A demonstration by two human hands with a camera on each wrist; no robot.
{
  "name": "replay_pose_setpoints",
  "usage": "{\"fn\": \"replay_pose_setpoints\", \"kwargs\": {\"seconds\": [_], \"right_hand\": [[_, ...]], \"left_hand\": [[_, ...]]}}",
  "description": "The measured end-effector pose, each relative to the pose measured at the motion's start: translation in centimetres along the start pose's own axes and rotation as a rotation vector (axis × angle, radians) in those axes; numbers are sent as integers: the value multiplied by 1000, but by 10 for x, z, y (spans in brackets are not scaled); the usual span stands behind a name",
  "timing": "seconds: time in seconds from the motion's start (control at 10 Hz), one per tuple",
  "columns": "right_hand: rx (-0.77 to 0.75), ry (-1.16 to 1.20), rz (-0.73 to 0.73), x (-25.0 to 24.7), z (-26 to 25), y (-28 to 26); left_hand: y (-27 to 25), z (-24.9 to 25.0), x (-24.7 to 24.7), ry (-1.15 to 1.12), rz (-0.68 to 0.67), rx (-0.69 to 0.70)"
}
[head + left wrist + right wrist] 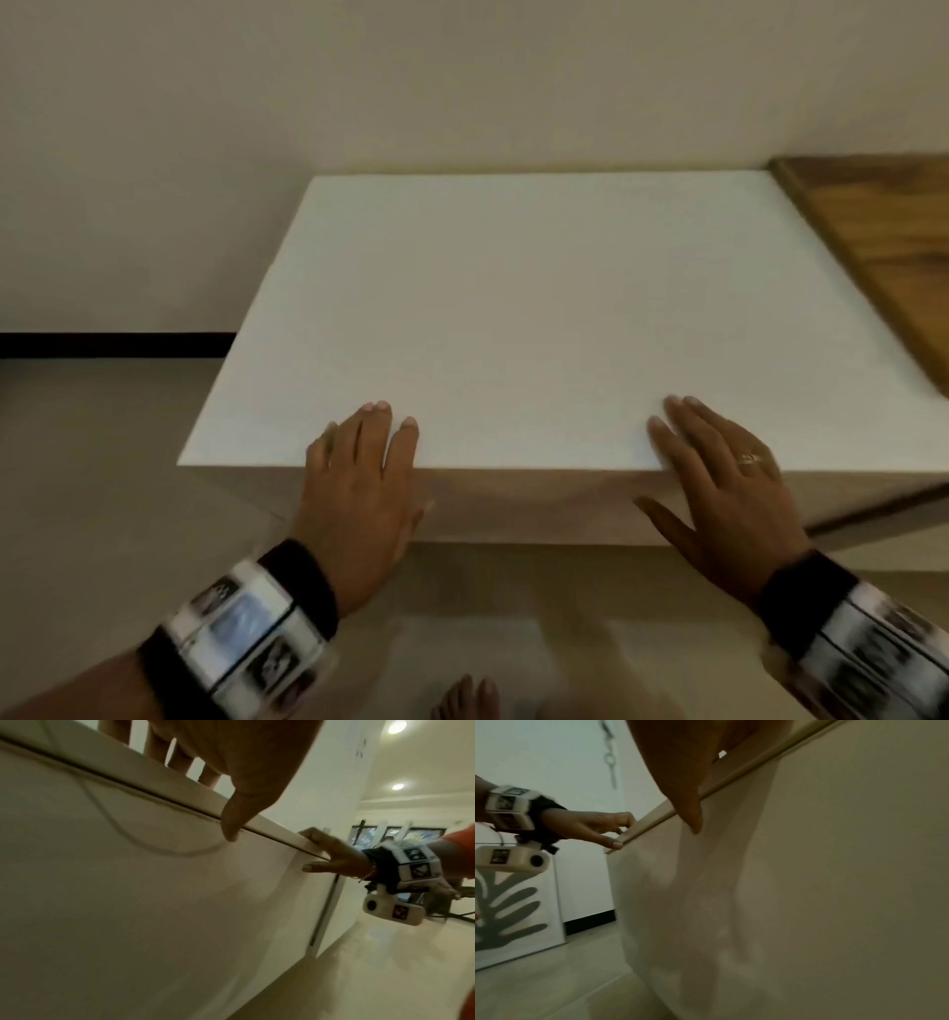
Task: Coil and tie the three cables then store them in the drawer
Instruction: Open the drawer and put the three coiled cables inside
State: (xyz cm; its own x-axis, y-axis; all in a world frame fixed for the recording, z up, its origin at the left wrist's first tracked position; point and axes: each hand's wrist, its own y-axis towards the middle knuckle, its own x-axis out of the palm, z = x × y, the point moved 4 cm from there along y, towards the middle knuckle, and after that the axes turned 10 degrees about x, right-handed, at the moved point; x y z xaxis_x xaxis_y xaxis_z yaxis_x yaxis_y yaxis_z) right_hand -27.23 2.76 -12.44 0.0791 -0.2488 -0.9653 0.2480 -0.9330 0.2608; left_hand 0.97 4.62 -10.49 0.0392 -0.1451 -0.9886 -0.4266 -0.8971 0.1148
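Both hands flat, fingers straight, gripping nothing: left hand point(359, 478) and right hand point(729, 483) rest on white cabinet top point(539, 318) front edge, thumbs down over closed drawer front point(128, 902). Cables not visible.

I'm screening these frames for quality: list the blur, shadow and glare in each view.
Head view: wristbands smeared by motion, white cabinet top evenly lit. Left wrist view: left hand close and soft, ceiling lights blown out. Right wrist view: dim, right hand blurred, soft shadows on the drawer front.
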Motion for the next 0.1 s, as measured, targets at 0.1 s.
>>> {"fn": "replay_pose_setpoints", "kwargs": {"seconds": [0.1], "right_hand": [[-39, 43, 100, -6, 1, -13]], "left_hand": [[-6, 0, 6, 17, -22, 6]]}}
